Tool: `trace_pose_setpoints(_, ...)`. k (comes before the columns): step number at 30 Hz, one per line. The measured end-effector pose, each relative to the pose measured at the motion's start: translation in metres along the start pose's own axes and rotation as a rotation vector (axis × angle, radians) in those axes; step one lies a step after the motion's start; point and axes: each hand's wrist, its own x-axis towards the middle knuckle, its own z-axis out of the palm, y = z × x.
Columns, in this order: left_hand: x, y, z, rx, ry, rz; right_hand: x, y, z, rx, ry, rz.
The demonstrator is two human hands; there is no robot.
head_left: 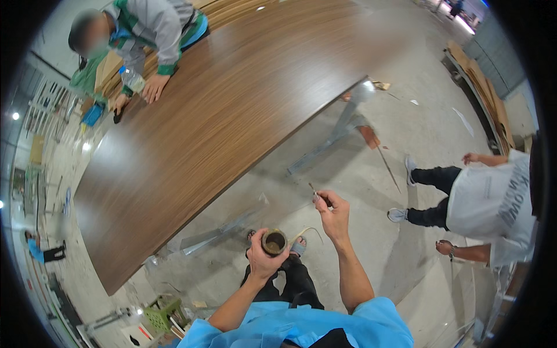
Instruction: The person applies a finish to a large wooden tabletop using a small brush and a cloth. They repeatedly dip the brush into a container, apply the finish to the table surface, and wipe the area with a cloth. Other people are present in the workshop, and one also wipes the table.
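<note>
My left hand point(266, 262) is wrapped round a small round cup point(274, 242), its open top facing up and its inside brownish. To the right and a little farther out, my right hand point(334, 220) pinches a thin, short stick-like tool point(312, 188) with a darker tip; its exact kind is too small to tell. The tool is apart from the cup. Beyond both hands lies a large brown wood-grain panel point(220, 110), slanting from lower left to upper right; neither hand touches it.
Metal trestle legs point(318, 152) stand under the panel's near edge. Across it, a person point(152, 35) leans with hands by a plastic bottle point(132, 80). Another person in a white shirt point(490, 194) stands to the right. A green plastic crate point(165, 313) sits at lower left.
</note>
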Motion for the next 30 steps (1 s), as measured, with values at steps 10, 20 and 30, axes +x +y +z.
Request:
trace_pose_setpoints(10,-0.02,-0.102,-0.027,0.059,0.08,-0.272,0.075,0.073,0.116,-0.101,0.04,-0.153)
trace_pose_setpoints(20,-0.025,-0.132,-0.027,0.075,0.057,-0.324,0.096,0.089,0.123,-0.15,0.061,-0.27)
trace_pose_setpoints(30,-0.032,-0.132,-0.021,0.085,0.029,-0.307,0.081,0.083,0.138,-0.197,-0.074,-0.399)
